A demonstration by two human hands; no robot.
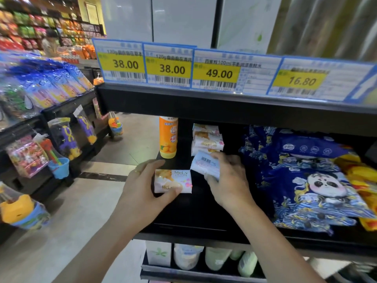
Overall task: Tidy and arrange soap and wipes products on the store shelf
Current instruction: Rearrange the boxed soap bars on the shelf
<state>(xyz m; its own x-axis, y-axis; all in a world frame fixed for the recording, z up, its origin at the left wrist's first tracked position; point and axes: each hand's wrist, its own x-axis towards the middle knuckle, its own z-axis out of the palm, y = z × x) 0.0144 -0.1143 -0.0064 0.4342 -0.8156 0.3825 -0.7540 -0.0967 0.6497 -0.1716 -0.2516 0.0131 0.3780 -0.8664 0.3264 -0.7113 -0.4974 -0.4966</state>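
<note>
My left hand (142, 181) grips a white MeLy soap bar (173, 181) lying flat on the black shelf (189, 217), thumb under its front edge. My right hand (228, 176) holds a pale blue soap pack (205, 163) with a barcode facing up, tilted just above the shelf. Behind them stands a stack of MeLy soap bars (207, 139). Blue panda wipes packs (312, 180) lie in a heap to the right.
An orange bottle (168, 137) stands at the shelf's left back corner. Yellow packs (361, 176) sit at the far right. Price tags (216, 72) line the upper shelf edge. Bottles (216, 260) fill the shelf below. Toy racks (51, 144) border the aisle on the left.
</note>
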